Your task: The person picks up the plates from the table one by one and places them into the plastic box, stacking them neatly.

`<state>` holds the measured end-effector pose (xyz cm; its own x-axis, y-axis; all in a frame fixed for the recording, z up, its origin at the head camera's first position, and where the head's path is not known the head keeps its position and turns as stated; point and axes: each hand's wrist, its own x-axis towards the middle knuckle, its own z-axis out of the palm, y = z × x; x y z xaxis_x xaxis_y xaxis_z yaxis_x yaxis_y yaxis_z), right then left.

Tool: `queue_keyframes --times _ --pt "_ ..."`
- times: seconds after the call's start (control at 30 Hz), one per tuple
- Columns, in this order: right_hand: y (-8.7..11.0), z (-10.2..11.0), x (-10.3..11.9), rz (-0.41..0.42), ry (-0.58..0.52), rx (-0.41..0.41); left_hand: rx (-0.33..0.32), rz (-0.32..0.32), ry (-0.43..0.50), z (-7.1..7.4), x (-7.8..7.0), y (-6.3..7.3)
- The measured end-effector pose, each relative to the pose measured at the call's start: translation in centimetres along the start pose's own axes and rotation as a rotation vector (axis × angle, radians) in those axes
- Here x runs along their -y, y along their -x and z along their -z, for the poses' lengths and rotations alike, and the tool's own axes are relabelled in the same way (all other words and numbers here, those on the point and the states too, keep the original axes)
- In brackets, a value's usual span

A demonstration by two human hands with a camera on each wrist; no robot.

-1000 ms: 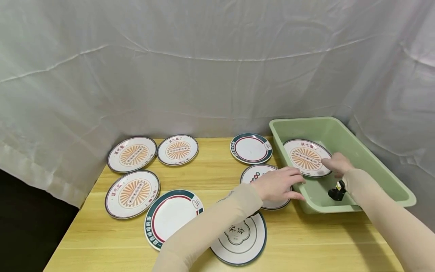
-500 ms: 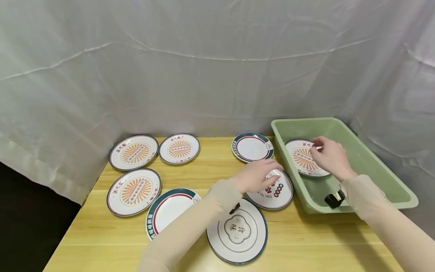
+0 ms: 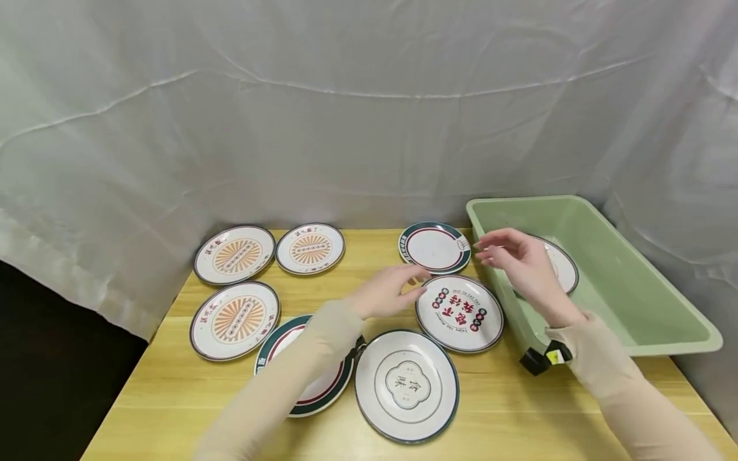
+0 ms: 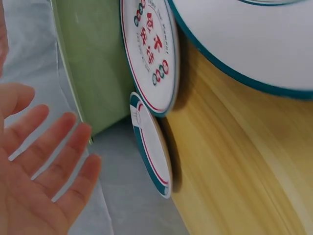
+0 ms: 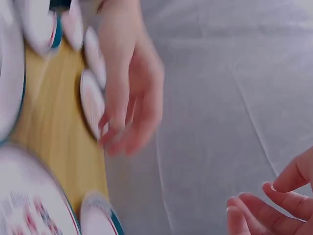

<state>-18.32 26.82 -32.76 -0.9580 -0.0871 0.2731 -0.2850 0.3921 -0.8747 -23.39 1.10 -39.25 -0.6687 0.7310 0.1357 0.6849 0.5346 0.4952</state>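
Observation:
Nothing is in my left hand (image 3: 392,291), which hovers over the table just left of a white plate with red lettering (image 3: 459,314). Its fingers are spread and relaxed in the left wrist view. My right hand (image 3: 530,269), also holding nothing, hangs over the left rim of a green basin (image 3: 640,288) with loosely bent fingers. It partly hides the plate (image 3: 564,264) lying in the basin. A small green-rimmed plate (image 3: 435,248) lies behind the red-lettered one. Nearer the front is a plate with a flower-shaped emblem (image 3: 407,387).
Under the left forearm lies a larger green-rimmed plate (image 3: 325,387), partly covered. Three sunburst plates (image 3: 235,255) are grouped at the back left of the wooden table (image 3: 507,416). A grey curtain (image 3: 346,147) closes off the back and sides.
My right hand has lifted off the plate in the basin and moved left to the rim. The left hand has drawn back leftward from the basin, uncovering the red-lettered plate.

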Motion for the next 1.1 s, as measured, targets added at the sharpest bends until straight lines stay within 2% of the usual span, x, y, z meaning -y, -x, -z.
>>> queue_keyframes --times 0.13,0.23,0.3,0.53,0.63,0.73,0.87,1.1 --pt "1.2 -2.5 0.0 -0.029 -0.238 0.093 0.040 0.019 0.022 0.4 1.2 1.4" --pt "1.9 -4.4 -0.4 -0.059 -0.340 0.148 0.078 0.029 0.045 0.6 2.2 2.6" --pt "2.3 -5.6 -0.8 -0.082 -0.371 0.178 0.115 0.053 0.057 0.9 2.9 3.5" --pt "3.1 -8.9 -2.3 -0.157 -0.320 0.263 0.234 0.131 0.025 2.3 5.4 7.0" --pt "3.2 -9.9 -2.9 -0.189 -0.303 0.311 0.279 0.189 0.046 2.9 6.3 8.4" --pt "3.1 -10.9 -3.6 -0.234 -0.292 0.364 0.296 0.251 0.036 3.2 7.2 9.6" --pt "2.9 -11.9 -4.3 -0.274 -0.287 0.408 0.304 0.291 -0.001 3.2 8.0 10.5" --pt "2.6 -13.2 -4.7 -0.246 -0.281 0.454 0.315 0.343 -0.008 3.4 9.1 11.2"
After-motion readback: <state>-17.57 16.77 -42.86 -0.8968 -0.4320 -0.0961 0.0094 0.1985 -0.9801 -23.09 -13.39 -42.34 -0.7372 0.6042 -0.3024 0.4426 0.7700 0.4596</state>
